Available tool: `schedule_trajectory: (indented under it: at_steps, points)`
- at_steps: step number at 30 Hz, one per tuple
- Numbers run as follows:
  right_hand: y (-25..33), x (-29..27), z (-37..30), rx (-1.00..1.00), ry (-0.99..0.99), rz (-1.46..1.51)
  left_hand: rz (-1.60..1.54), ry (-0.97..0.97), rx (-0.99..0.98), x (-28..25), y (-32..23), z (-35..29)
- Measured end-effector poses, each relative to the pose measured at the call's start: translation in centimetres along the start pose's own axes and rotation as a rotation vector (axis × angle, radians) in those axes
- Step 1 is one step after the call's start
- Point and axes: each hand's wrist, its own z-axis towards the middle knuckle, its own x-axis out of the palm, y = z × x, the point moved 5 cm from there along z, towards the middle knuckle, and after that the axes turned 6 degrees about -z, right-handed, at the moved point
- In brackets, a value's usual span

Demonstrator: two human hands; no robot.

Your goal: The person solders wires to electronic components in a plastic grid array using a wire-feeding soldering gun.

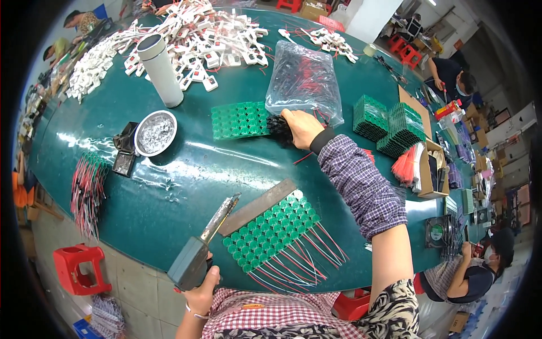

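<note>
My left hand [202, 291] is closed round the grip of a soldering gun [192, 264], whose long metal nose points up and away over the table. Just right of that nose lies a panel of round green circuit boards [271, 231], with red, white and dark wires trailing from its near edge. A flat metal bar [257, 207] rests along the panel's far edge. My right hand [305, 129] reaches forward, its fingers closed at a bunch of black wires [278, 130]. The bunch sits between another green board panel [240, 120] and a clear plastic bag of wires [305, 79].
A round metal bowl [155, 133] and a grey-white flask [161, 70] stand at left. Behind them is a heap of white wired parts [209, 39]. Wired boards [89, 181] overhang the left edge. Stacked green panels [401, 127] and a cardboard box [432, 169] stand right. Co-workers sit around.
</note>
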Motion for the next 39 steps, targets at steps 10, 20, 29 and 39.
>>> schedule_trajectory:
  at_steps: [10, 20, 29, 39]
  points:
    - [0.3, -2.8, -1.9, 0.184, -0.309, 0.356, -0.050, -0.025, 0.017, -0.1, -1.2, -0.2]
    - [2.4, -1.8, -6.6, 0.583, -1.043, 1.481, -0.102, -0.016, 0.000, 0.2, -0.6, -0.2]
    - [4.9, 0.9, -12.3, 0.788, -1.030, 1.836, -0.136, 0.003, -0.006, -0.6, -0.7, -0.7]
    - [8.1, -2.0, -18.7, 0.915, -0.545, 1.801, -0.179, 0.092, 0.040, -1.7, -0.7, -1.6]
